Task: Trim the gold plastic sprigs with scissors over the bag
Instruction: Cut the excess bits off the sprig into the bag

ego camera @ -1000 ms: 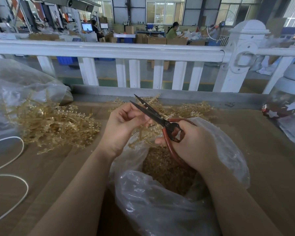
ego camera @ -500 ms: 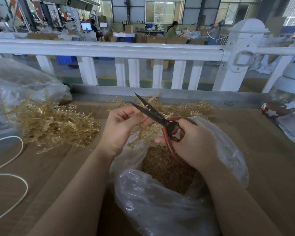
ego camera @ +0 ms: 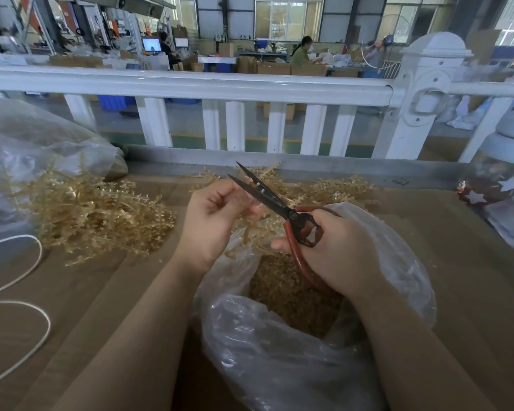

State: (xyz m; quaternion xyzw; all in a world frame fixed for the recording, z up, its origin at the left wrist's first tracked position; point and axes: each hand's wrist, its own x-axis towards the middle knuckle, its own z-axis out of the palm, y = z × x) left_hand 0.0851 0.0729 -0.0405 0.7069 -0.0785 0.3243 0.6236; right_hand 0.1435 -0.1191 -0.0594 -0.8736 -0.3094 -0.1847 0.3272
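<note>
Head view: parted scissors [ego camera: 267, 197] meet a pinched sprig [ego camera: 247, 229] over the bag [ego camera: 279, 366].
Left hand [ego camera: 211, 223] pinches the sprig just left of the blades; right hand [ego camera: 339, 250] curls round the handles.

A gold plastic sprig [ego camera: 251, 225] hung above the open clear bag [ego camera: 294, 366] of gold trimmings, beside slightly parted black scissors [ego camera: 267, 197] with red handles, more sprigs [ego camera: 92, 215] heaped leftward.

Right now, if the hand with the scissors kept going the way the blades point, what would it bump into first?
Probably the left hand. The right hand aims the open scissors up and left, and the blades already sit right beside the left fingers holding a gold sprig. Depth is hard to judge.
</note>
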